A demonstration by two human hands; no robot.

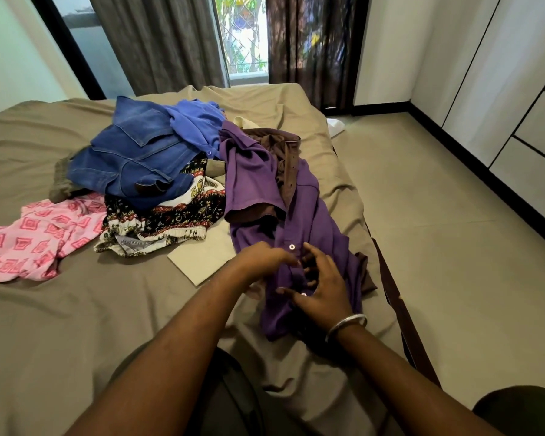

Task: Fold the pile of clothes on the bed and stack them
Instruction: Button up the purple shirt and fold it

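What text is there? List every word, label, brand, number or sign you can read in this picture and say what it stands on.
None can be read. The jeans, purple shirt, pink cloth and patterned cloth show no legible words, labels or numbers; the prints are only patterns. The bracelet shows no marking.

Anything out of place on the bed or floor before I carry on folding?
One oddity: a white object lies on the floor beside the bed's far corner, too small to identify. The purple shirt runs close along the bed's right edge.
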